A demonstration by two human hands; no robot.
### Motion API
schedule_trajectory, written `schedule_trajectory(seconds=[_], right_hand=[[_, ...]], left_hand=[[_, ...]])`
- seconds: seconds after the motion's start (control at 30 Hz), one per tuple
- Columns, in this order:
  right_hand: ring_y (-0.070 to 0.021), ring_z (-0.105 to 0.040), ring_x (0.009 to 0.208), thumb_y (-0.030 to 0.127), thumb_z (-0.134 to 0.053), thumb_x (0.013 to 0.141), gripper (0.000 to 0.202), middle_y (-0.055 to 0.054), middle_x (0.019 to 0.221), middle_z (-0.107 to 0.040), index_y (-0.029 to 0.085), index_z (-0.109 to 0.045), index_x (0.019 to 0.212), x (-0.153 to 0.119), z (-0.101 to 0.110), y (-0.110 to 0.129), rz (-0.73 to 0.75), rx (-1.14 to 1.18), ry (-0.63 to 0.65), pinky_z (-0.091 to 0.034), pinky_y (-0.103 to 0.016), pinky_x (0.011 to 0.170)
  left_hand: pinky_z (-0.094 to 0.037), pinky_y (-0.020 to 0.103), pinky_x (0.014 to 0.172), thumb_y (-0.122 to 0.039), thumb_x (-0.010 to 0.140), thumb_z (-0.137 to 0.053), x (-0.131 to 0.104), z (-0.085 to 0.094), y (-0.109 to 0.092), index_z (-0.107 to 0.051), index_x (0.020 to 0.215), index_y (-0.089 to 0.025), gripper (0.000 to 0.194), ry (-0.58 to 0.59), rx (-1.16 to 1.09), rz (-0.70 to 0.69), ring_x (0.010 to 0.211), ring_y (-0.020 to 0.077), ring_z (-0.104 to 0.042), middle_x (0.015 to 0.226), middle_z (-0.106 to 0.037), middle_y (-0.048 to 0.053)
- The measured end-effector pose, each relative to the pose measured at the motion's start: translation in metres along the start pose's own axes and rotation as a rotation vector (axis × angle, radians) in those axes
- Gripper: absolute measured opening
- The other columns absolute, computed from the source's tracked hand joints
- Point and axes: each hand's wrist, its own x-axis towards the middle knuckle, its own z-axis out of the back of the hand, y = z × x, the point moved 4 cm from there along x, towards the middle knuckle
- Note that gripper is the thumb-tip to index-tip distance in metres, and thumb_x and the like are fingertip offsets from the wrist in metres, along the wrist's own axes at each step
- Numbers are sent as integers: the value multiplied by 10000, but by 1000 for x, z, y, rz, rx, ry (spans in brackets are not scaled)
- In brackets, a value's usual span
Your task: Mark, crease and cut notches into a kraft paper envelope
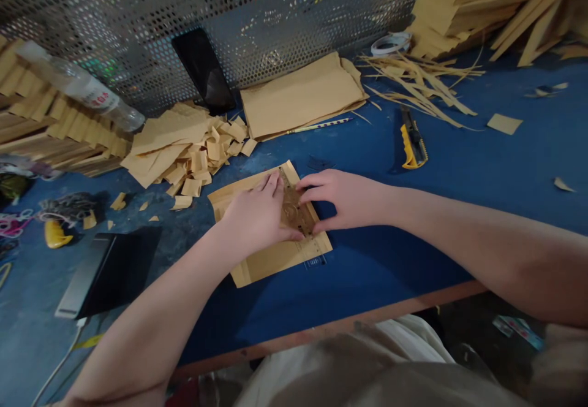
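Observation:
A brown paper piece [271, 261] with folded edges lies on the blue table near its front edge. On its right part rests a clear plastic ruler or template [294, 208] with printed marks, its lower end sticking out past the paper. My left hand [257, 216] presses flat on the paper and the template's left side, fingers spread. At the right edge of both, my right hand [328, 197] touches with fingertips and thumb apart, the fingers curved and nothing clearly gripped.
Behind are paper scraps [199, 165], stacked brown sheets [303, 97], a pencil [321, 125], a phone [204, 70] and paper strips [422, 82]. A yellow cutter [413, 143] lies right; a black and silver device [98, 275], left. A bottle [92, 91] leans on paper stacks.

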Motion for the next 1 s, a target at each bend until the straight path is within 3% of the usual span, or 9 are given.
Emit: schedule_trajectory(seconds=[0.1, 0.17, 0.47, 0.63, 0.77, 1.0], right_hand=[[-418, -661, 1323, 549, -964, 727, 754, -229, 1550, -597, 138, -745, 1320, -2, -3, 5, 11, -68, 16, -526, -555, 1117], [-429, -631, 1370, 578, -959, 723, 820, -238, 1569, -583, 124, -723, 1363, -3, -5, 5, 16, -77, 40, -501, -564, 1153], [-452, -585, 1429, 573, -849, 873, 794, -289, 1588, -542, 58, -662, 1447, -6, -7, 4, 47, -77, 53, -490, -616, 1162], [-420, -591, 1434, 582, -850, 870, 763, -252, 1585, -564, 115, -674, 1448, -7, -8, 1, 52, -68, 42, -491, -575, 1171], [-430, -587, 1434, 588, -842, 876, 790, -266, 1584, -558, 80, -661, 1453, -6, -9, -1, 38, -66, 60, -493, -588, 1166], [-417, -580, 1445, 589, -846, 873, 791, -263, 1581, -562, 87, -657, 1454, -6, -9, -1, 38, -66, 57, -488, -576, 1167]], left_hand=[[-432, 506, 1269, -825, 851, -681, 1, -1, 0, -200, 1710, -49, 1254, -15, -7, -6, 1649, 395, -288, 1795, -101, 218], [-424, 536, 1269, -811, 848, -698, 2, -1, -1, -204, 1711, -58, 1247, -15, -14, -7, 1656, 398, -268, 1792, -111, 223], [-413, 535, 1269, -811, 849, -696, 2, 1, 3, -212, 1700, -40, 1246, -46, -20, -12, 1653, 393, -280, 1790, -119, 246], [-383, 523, 1286, -790, 865, -695, 4, -1, 3, -238, 1689, -24, 1214, -65, -12, -39, 1667, 388, -236, 1787, -165, 252], [-361, 502, 1301, -793, 861, -697, 5, -2, 4, -252, 1684, -15, 1217, -69, -11, -43, 1659, 396, -257, 1782, -185, 263], [-356, 484, 1306, -835, 767, -759, 6, -2, 5, -224, 1688, 2, 1355, -46, 17, -44, 1656, 400, -263, 1785, -158, 262]])
